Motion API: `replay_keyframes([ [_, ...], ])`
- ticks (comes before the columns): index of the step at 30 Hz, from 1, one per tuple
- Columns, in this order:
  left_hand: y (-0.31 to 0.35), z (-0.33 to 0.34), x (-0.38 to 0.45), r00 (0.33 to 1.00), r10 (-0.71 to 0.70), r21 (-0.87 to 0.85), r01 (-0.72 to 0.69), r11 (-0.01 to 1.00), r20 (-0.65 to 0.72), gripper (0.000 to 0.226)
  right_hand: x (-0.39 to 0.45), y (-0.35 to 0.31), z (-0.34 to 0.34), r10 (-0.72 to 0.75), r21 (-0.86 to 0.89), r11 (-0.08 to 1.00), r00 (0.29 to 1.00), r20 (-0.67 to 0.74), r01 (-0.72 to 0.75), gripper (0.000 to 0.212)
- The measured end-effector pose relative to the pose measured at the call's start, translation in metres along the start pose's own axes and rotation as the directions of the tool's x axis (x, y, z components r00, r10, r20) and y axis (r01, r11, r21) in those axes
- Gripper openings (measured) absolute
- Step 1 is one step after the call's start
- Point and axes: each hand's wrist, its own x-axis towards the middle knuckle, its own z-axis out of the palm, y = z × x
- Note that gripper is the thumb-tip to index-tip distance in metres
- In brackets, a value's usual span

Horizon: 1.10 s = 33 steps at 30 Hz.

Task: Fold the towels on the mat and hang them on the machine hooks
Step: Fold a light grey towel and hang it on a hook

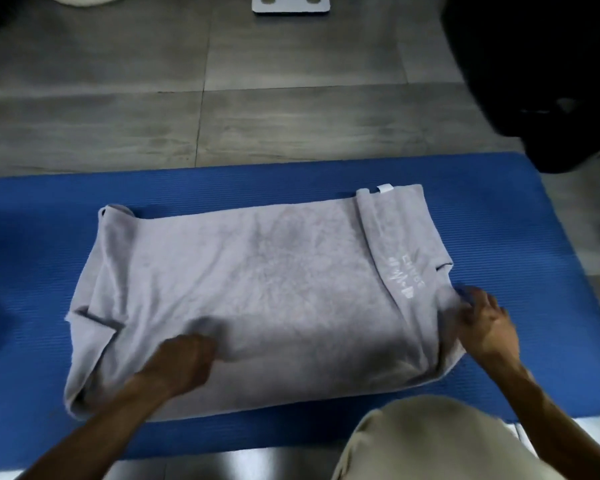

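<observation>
A pale grey towel (257, 285) lies spread across the blue mat (32, 220), doubled over, with white lettering and a small white tag near its right end. My left hand (184, 358) sits on the towel's near middle, fingers curled into a bunch of the cloth. My right hand (482, 323) pinches the towel's right edge just below the lettering. The left end of the towel is rumpled, with a corner turned over.
Grey floor tiles stretch beyond the mat. A white scale-like object (290, 3) lies at the top centre. A large black machine base (551, 81) fills the upper right and overlaps the mat's far right corner. My beige-clad knee (430, 441) is at the bottom right.
</observation>
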Motion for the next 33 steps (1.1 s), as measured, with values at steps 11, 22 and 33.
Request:
replay_keyframes([
  [11,0.179,-0.012,0.04,0.932,0.334,0.218,-0.301,0.929,-0.139,0.045,-0.012,0.052,-0.031,0.374,0.328,0.868,0.925,0.062,-0.373,0.048],
  [22,0.166,-0.012,0.075,0.977,0.153,0.071,-0.164,0.984,0.146,0.125,0.069,0.019,-0.035,-0.013,0.155,0.988,0.996,0.093,-0.002,0.029],
  [33,0.167,-0.014,0.079,0.976,0.12,0.036,-0.128,0.991,0.18,0.139,0.229,-0.014,-0.032,0.099,0.337,0.929,0.982,0.162,-0.15,0.029],
])
